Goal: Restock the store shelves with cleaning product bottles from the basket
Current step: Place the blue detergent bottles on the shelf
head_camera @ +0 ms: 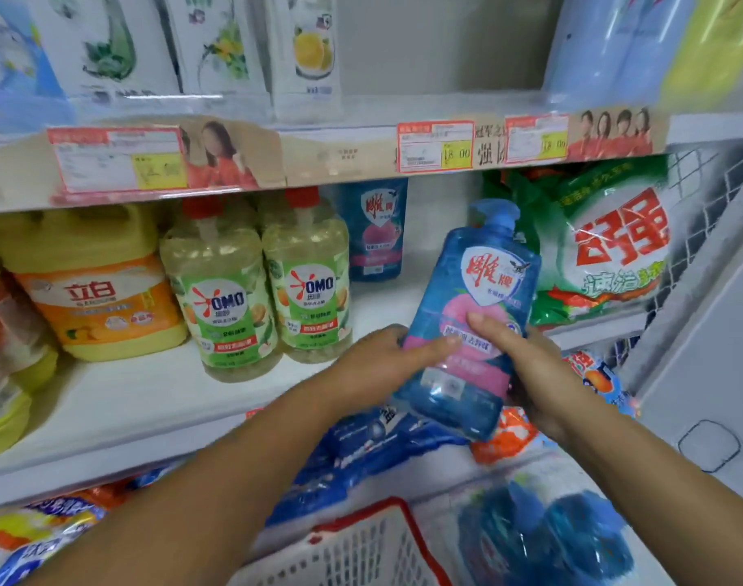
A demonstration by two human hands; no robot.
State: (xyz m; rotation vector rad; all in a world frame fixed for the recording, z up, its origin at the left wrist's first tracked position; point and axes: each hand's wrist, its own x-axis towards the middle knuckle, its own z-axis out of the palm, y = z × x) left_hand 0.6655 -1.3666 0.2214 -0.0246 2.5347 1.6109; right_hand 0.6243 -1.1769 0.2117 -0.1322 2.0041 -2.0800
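Bottle [483, 281], blue with pump top, held before store shelf [150, 399].
Left hand [374, 357] and right hand [530, 370] both clasp its lower half, thumbs across the pink label.

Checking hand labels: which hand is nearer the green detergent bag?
Right. The right hand grips the blue bottle just below the green detergent bag; the left hand grips the bottle's opposite side.

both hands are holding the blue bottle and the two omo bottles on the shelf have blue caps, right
Not quite. The head view shows the caps on the two OMO bottles are red, not blue. The rest holds: the left hand and the right hand both hold the blue bottle.
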